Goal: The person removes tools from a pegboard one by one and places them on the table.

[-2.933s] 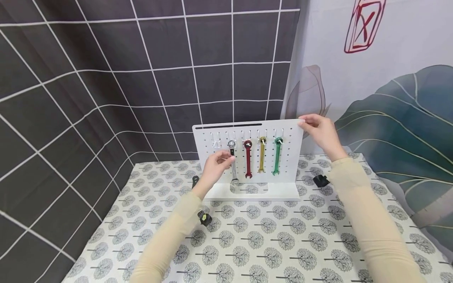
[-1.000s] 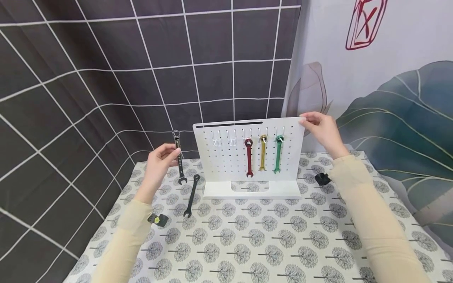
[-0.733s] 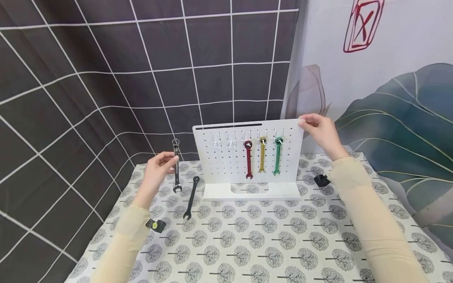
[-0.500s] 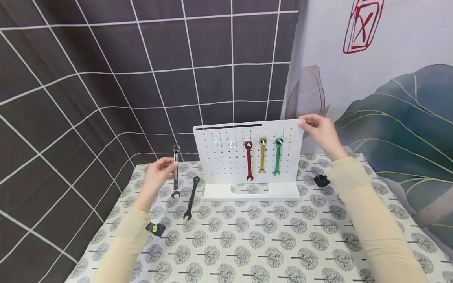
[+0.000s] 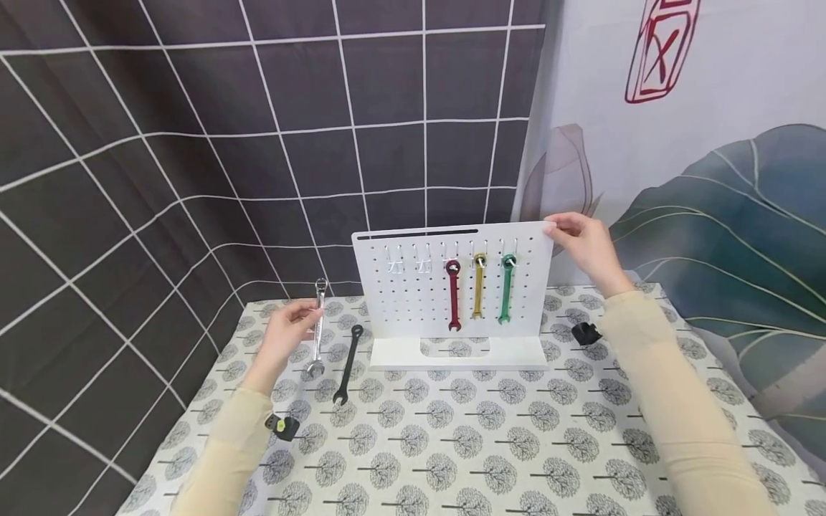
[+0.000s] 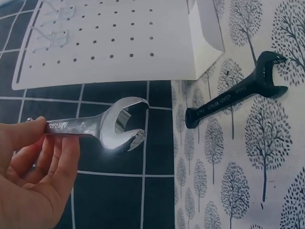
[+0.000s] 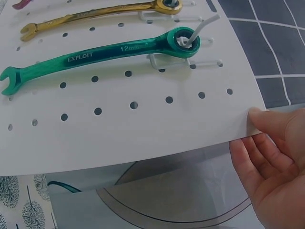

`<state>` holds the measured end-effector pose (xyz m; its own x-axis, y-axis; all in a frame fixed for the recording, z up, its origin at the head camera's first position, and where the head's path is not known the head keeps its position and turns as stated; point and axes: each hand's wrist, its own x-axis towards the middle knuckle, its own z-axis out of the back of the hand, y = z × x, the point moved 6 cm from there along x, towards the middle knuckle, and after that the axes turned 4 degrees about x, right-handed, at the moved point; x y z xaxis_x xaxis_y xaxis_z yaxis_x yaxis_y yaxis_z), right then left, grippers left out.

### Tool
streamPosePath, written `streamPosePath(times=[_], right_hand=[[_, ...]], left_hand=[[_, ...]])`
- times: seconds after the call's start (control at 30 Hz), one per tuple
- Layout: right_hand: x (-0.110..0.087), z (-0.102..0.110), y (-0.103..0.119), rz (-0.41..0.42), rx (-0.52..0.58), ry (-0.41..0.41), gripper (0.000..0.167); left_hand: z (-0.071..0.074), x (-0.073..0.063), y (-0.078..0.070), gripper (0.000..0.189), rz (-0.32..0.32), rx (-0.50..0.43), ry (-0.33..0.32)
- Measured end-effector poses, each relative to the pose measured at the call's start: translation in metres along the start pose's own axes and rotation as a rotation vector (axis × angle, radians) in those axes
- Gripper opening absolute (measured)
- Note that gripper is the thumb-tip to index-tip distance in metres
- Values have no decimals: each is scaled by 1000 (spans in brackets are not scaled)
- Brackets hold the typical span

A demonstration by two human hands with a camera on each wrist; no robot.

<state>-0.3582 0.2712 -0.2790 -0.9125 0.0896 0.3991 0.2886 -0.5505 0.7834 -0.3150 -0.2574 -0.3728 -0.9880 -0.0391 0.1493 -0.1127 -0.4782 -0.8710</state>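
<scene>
My left hand (image 5: pixel 287 333) pinches a silver combination wrench (image 5: pixel 318 330) by its shank, ring end up, left of the white pegboard stand (image 5: pixel 400 301). In the left wrist view, the open end of that silver wrench (image 6: pixel 116 125) points away from the fingers. A black wrench (image 5: pixel 348 364) lies on the tablecloth between the hand and the stand. My right hand (image 5: pixel 584 247) holds the board's upper right corner between thumb and fingers. A red wrench (image 5: pixel 454 295), a yellow wrench (image 5: pixel 478 287) and a green wrench (image 5: pixel 506 290) hang from hooks; the green one (image 7: pixel 109 56) is marked 12mm.
Two bare wire hooks (image 5: pixel 422 258) are at the board's left side. The tablecloth (image 5: pixel 464 444) has a tree print. A dark gridded curtain (image 5: pixel 310 165) stands behind and to the left, a floral cloth (image 5: pixel 710 186) at the right.
My left hand has lifted the silver wrench off its hook, carried it left past the board, and lowered it toward the table. My right hand stays at the corner.
</scene>
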Motion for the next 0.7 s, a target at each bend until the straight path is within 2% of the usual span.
streamPosePath(times=[0.27, 0.4, 0.7], right_hand=[[-2, 1, -3, -6, -10, -3, 43], [-3, 0, -3, -3, -14, -4, 41], [0, -1, 0, 12, -10, -21, 37]], left_hand=[[-16, 0, 16, 34, 13, 78, 68], [-21, -2, 27, 35, 43, 103, 81], [-21, 6, 51, 38, 132, 52, 117]])
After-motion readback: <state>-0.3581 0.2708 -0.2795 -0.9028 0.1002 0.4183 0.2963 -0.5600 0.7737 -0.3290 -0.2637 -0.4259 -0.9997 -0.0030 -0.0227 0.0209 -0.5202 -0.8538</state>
